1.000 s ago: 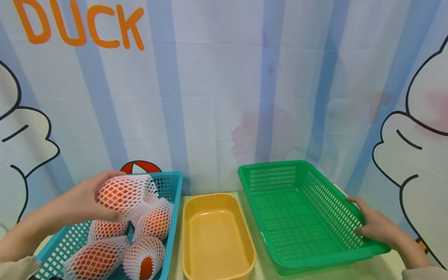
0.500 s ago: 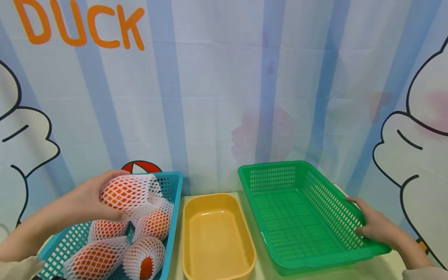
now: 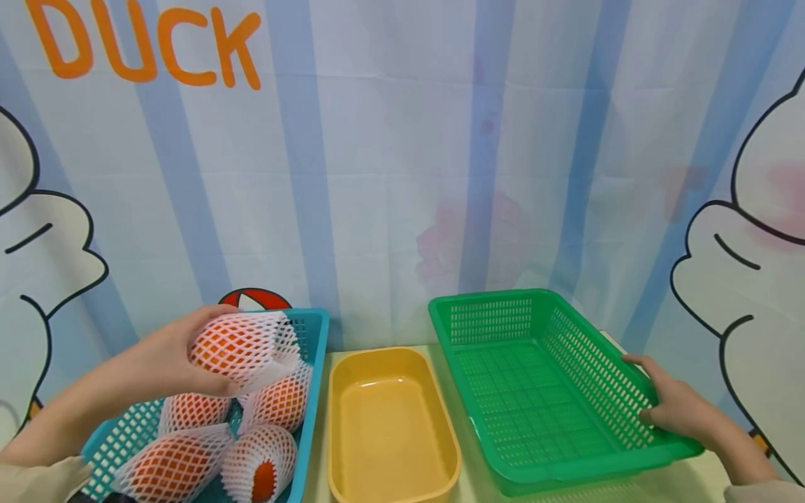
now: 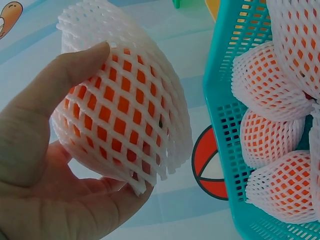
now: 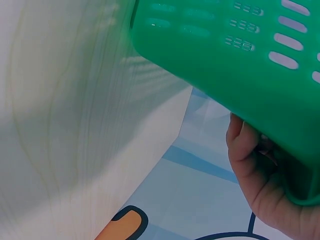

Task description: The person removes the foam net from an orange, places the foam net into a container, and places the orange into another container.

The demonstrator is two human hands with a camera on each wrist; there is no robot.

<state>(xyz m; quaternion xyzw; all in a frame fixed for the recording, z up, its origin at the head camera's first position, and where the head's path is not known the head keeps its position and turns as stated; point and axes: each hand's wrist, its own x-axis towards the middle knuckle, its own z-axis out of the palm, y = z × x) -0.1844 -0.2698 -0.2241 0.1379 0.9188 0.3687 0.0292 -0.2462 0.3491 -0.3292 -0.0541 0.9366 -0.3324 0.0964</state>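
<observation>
My left hand (image 3: 166,356) holds an orange-red fruit (image 3: 235,349) in a white foam net above the blue basket (image 3: 316,391). The left wrist view shows thumb and fingers curved round the netted fruit (image 4: 120,115); its exact kind is hidden by the net. Several more netted fruits (image 3: 170,464) lie in that basket. Far to the right, my right hand (image 3: 679,409) grips the right rim of a green basket (image 3: 585,467), which has nothing inside. In the right wrist view, curled fingers (image 5: 245,150) hold that basket's edge from beneath.
Between the two baskets stands a yellow tray (image 3: 390,426) with nothing in it. The pale wood-grain table (image 5: 75,125) shows its edge in the right wrist view. A striped cartoon curtain (image 3: 383,175) hangs right behind.
My left hand has shifted slightly to the right with the netted fruit. The right hand and the green basket look almost unmoved.
</observation>
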